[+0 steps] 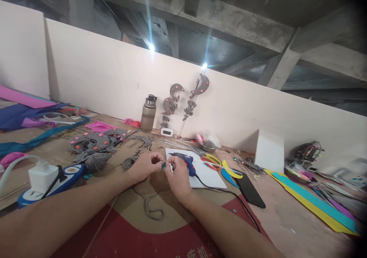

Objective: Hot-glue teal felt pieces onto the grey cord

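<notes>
My left hand (pixel 145 167) and my right hand (pixel 179 178) meet fingertip to fingertip above the cardboard-covered table. Both are closed in a pinch on a small dark teal piece (pixel 163 165); its exact kind is too small to make out. Below them a loose grey yarn strand (pixel 153 213) lies curled on the cardboard. Beside my left wrist sits a coil of grey cord (pixel 129 162). Just behind my right hand a blue glue gun (pixel 189 165) rests on a white board (pixel 210 179), its black cable running toward the front right.
Scissors (pixel 212 161), a black phone (pixel 249 191) and coloured strips (pixel 312 200) lie to the right. At left are a power strip (pixel 73 175), a grey yarn ball (pixel 96 161) and grey crescents (pixel 88 142). A bottle (pixel 148 114) stands by the white partition (pixel 114 74), where crescent garlands (pixel 200 85) hang.
</notes>
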`<state>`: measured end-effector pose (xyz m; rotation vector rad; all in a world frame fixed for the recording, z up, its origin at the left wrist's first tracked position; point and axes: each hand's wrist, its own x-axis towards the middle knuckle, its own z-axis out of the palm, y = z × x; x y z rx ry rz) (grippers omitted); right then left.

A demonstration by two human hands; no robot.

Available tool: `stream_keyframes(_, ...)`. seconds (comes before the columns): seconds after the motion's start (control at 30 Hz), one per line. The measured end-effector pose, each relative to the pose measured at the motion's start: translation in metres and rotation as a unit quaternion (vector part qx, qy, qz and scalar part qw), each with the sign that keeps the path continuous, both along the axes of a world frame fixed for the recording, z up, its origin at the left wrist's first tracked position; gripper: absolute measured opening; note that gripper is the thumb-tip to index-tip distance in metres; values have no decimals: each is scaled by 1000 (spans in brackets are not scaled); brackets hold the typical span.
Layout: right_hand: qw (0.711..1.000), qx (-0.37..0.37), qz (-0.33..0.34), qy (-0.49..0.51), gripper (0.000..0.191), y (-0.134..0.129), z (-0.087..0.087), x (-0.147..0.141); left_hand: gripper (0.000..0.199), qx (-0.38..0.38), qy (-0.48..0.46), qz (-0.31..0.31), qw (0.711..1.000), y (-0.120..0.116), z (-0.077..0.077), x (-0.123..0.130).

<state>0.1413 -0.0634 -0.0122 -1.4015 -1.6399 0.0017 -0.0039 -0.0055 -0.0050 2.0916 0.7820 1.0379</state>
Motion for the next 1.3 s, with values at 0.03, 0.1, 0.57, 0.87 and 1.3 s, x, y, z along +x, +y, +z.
stream_keyframes(0.03, 1000, -1, 2, 2, 9, 0, 0, 0, 16, 1, 0, 0, 1000, 0, 0, 0)
stream_keyframes(0.1, 1000, 0, 3, 5, 9, 0, -1, 0, 16, 3, -2, -1, 1000, 0, 0, 0)
stream_keyframes(0.57, 1000, 12, -4, -5, 10, -2, 2, 0, 18, -8, -3, 6, 1000, -3, 3, 1)
stream_keyframes(0.87, 1000, 15, 4, 3, 9, -1, 0, 1, 19, 2, -5, 10, 1000, 2, 0, 0)
stream_keyframes(1.3, 1000, 4, 5, 8, 9, -1, 2, 0, 21, -19, -6, -5, 1000, -1, 2, 1)
